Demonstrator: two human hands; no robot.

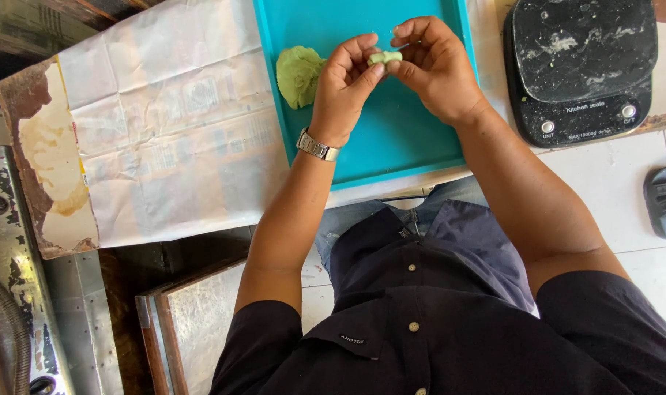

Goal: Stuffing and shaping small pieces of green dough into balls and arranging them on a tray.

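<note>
Both hands meet over a turquoise tray [399, 150]. Between their fingertips is a small pale green piece of dough [385, 57]. My left hand [344, 88], with a metal watch at the wrist, pinches it from the left. My right hand [435, 66] pinches it from the right, fingers curled. A larger lump of green dough [298, 74] lies on the tray's left part, just left of my left hand.
A black kitchen scale [581, 66] dusted with flour stands right of the tray. White creased paper [172, 124] covers the surface to the left. A metal-framed tray [194, 322] and a dark sandal [665, 201] lie on the floor.
</note>
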